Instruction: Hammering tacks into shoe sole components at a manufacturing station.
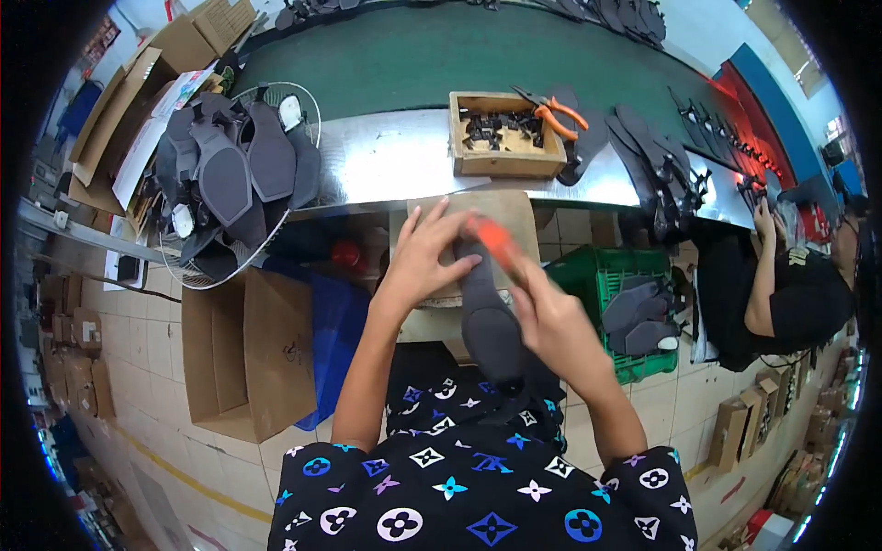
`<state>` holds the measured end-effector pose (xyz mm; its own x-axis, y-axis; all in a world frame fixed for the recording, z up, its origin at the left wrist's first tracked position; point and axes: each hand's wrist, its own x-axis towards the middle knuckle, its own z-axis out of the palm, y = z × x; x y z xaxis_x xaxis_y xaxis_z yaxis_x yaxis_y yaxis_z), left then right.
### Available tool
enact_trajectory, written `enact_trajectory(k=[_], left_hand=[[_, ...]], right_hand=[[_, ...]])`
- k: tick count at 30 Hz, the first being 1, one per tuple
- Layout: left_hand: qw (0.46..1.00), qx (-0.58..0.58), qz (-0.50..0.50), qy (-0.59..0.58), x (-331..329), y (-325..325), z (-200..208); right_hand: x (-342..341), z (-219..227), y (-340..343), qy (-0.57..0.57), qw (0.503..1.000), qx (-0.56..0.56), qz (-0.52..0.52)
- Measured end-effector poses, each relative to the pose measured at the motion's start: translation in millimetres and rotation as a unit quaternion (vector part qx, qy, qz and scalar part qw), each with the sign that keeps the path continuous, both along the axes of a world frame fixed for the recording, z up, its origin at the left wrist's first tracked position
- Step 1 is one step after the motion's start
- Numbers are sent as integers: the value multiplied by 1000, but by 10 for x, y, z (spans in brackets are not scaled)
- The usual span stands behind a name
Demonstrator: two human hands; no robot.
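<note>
The left hand (424, 260) fans over an upturned grey shoe (491, 335) at the tan board (507, 206), any pinch hidden; the right hand (556, 323) clasps a blurred orange tool (496, 244); the wooden box (510, 167) on the worktop (367, 156) holds black pieces (493, 134); a wire basket (230, 276) and green crate (571, 275) hold shoes.

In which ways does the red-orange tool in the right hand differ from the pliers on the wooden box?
The red-orange tool is held in the right hand, near the dark shoe sole; the pliers lie unheld on the wooden box. The tool is blurred, its exact kind unclear; the pliers show clearly, with two handles spread apart. Both show orange colouring.
</note>
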<state>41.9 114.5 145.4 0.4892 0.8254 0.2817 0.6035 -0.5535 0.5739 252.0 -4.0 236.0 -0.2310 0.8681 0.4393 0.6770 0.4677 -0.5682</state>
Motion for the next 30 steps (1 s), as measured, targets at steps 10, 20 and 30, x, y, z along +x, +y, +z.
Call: enact_trajectory(k=[10, 20, 30], left_hand=[[952, -187, -82, -227, -49, -814, 628], [761, -504, -78, -400, -7, -1309, 1072], [745, -527, -181, -368, -6, -1209, 1142]], right_hand=[[24, -38, 349, -26, 1000, -10, -3], [16, -112, 449, 83, 971, -126, 187], [142, 127, 237, 316, 844, -240, 361]])
